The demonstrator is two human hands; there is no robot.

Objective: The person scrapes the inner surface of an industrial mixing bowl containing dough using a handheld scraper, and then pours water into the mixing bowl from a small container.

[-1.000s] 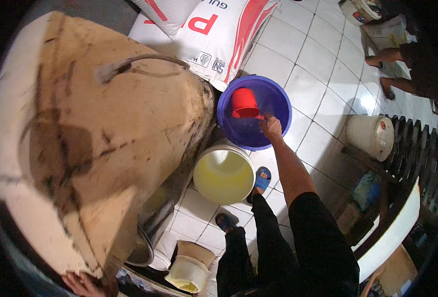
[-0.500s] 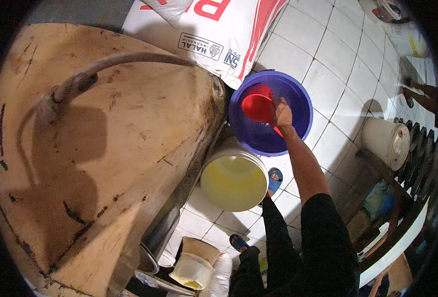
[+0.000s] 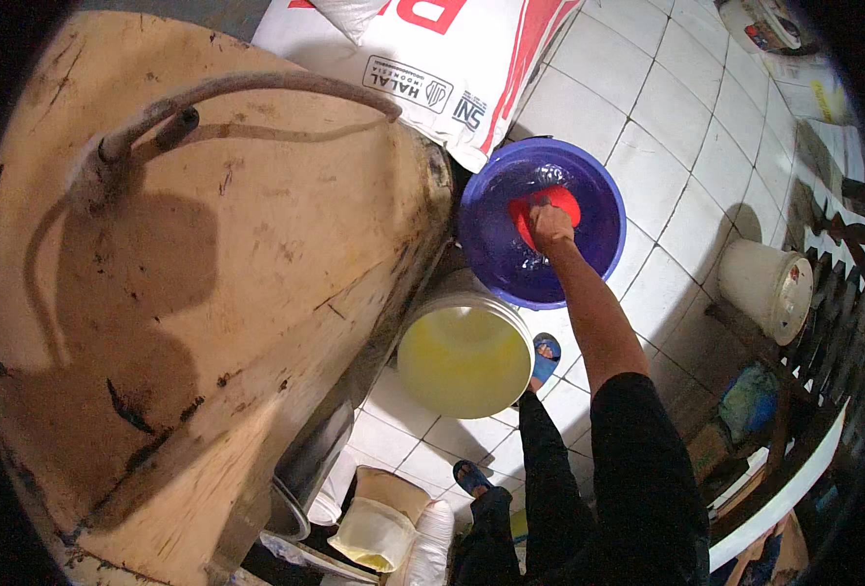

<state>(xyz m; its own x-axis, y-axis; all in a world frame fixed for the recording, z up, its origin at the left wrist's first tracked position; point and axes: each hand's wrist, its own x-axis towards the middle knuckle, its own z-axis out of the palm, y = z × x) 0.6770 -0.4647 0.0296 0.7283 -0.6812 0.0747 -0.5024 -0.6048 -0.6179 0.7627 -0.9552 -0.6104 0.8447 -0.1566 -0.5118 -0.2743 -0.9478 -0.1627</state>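
Right grip (image 3: 551, 225) closed on a red scoop (image 3: 562, 199), down inside a blue tub (image 3: 486, 234)

Can't quite tell which part of the scoop it's got, but there's shiny, rippled water (image 3: 548, 174) right around the grip. Nearer the person and a bit left of it sits an open pale bucket (image 3: 465, 363), kinda yellowish inside. Beyond the grip to the left is a white-and-red sack (image 3: 432, 54), further left a big tan surface (image 3: 286, 234), and well off right, a pail (image 3: 759, 288) on white tiles (image 3: 647, 161).
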